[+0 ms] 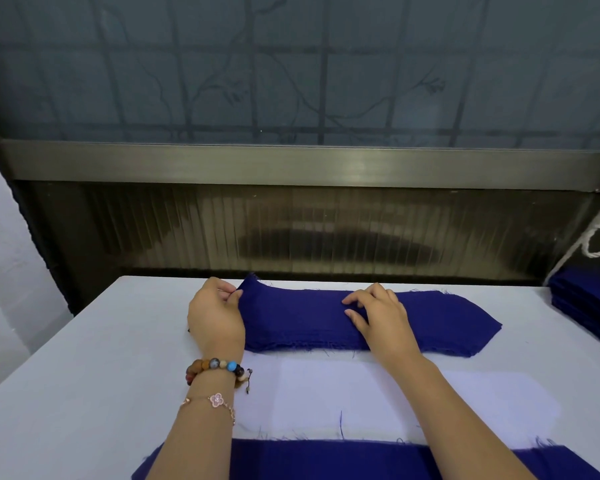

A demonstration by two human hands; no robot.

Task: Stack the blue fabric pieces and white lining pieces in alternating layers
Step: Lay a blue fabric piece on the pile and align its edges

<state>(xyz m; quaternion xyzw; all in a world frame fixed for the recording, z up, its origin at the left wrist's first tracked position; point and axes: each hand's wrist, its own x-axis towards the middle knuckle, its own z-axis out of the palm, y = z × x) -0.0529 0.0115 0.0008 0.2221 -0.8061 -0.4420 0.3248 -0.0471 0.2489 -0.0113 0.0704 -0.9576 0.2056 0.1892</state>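
surface (84, 358): white; the far edge runs just behind the blue stack, and there is bare room left of the left grip
blue stack (291, 323): long pile at far centre, lying flat with frayed edges and a rounded right end
left grip (215, 317): fingers and thumb pinch the stack's left end, which is lifted a bit
right grip (378, 313): fingers spread, resting flat on top of the stack at its middle
white lining (326, 393): flat, between the blue stack and the near blue piece
near blue piece (326, 459): at the near edge, under both forearms
side pile (586, 296): blue, at the right edge, apart from the stack
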